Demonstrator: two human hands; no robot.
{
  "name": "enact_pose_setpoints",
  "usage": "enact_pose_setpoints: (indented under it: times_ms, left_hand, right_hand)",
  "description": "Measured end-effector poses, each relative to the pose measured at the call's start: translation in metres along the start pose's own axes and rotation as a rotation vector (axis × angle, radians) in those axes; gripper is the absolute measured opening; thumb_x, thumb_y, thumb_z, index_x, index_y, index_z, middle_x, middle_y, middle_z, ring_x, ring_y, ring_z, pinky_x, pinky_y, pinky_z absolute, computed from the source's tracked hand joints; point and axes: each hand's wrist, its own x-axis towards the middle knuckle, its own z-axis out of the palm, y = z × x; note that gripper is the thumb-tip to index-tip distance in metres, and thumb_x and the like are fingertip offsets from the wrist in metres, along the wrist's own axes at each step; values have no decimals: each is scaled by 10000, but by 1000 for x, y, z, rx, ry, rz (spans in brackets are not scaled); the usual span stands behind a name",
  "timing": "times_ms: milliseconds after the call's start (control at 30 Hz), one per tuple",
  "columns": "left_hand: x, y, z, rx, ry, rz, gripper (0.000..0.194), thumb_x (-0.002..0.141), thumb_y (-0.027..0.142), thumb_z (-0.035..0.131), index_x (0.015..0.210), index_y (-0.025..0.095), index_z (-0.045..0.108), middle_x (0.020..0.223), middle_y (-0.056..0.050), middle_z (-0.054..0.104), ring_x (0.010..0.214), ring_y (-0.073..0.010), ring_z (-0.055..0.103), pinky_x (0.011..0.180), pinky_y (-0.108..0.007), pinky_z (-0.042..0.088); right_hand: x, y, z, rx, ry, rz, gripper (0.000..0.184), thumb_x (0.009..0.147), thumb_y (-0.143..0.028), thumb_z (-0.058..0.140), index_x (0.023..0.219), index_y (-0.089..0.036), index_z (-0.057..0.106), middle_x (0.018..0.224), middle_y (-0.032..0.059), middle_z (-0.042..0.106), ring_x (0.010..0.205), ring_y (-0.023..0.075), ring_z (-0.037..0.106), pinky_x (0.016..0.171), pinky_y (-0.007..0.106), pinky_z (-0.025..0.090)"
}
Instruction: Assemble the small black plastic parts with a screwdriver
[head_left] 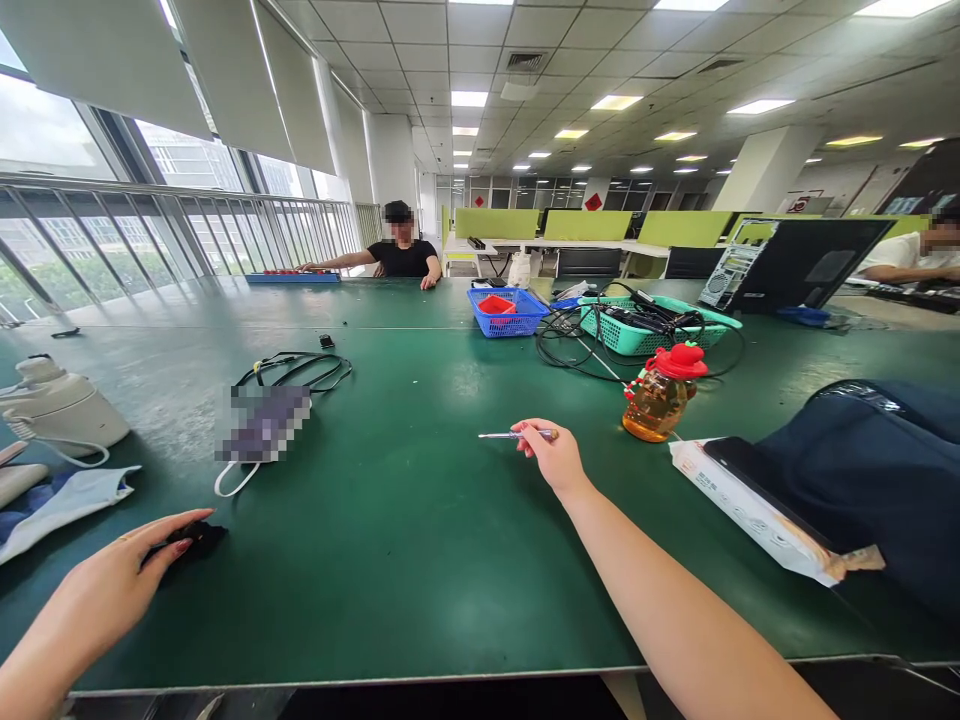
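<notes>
A small screwdriver [499, 436] is pinched in my right hand [551, 455] above the middle of the green table, its thin metal shaft pointing left. My left hand [112, 585], near the front left edge, has its thumb and fingers on a small black object [201, 540] that rests on the table; its kind is hard to make out. Beyond that hand lies a dark, blurred-out item [266, 425] with a white loop at its near end. A coiled black cable [322, 372] lies just behind it.
On the right are a red-capped bottle of amber liquid [656, 405], a tissue pack [750, 510] with a dark phone on it, and dark cloth [877, 480]. Farther back stand a blue basket [508, 325] and a cable-filled green basket [637, 340]. A person [405, 260] sits across.
</notes>
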Motion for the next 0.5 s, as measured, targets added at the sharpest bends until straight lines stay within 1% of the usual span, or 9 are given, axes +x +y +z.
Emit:
enact_pose_setpoints:
  times_ms: [67,167,233,400,467,500]
  left_hand:
    - [2,-3,2,19,-44,-8,472,851,478,416,1206,297,670,1127,-24,738,911,-288,702,738,-370,558]
    - [3,-3,3,21,-61,0,496,848,481,406,1230,293,659,1176,-20,721,992,-303,689,806,-384,551]
    - [1,3,2,31,-76,-3,525,857,494,386,1274,288,629,1223,-24,699,1040,-312,676,845,-398,541]
    - [-8,31,1,100,-118,-27,588,877,561,348,1352,284,557,1279,-55,665,1074,-335,662,859,-434,534]
    - [-10,34,3,117,-108,4,616,873,568,347,1371,259,538,1299,-74,651,1104,-336,647,901,-445,519]
    - [-11,31,5,120,-87,27,632,870,566,349,1384,242,524,1304,-85,646,1121,-335,637,928,-450,508]
  right_hand:
    - [0,-1,0,-6,2,-4,326,779,-469,615,789,-165,732,601,29,630,542,142,536,551,285,457]
    - [-1,-2,1,-2,1,2,327,774,-470,616,790,-165,731,605,28,629,548,142,539,554,283,455]
    - [-1,-3,1,1,-3,9,321,772,-462,615,792,-163,729,603,26,623,551,143,538,556,283,450]
    - [-2,-3,1,-1,-10,11,304,783,-445,607,791,-167,731,607,22,624,557,140,534,574,285,454]
    - [-2,-2,1,-3,-10,9,310,784,-454,611,792,-169,733,606,22,625,559,141,538,569,283,455]
    - [-2,-1,1,0,-8,7,317,782,-462,615,790,-168,733,603,23,624,557,142,540,563,282,454]
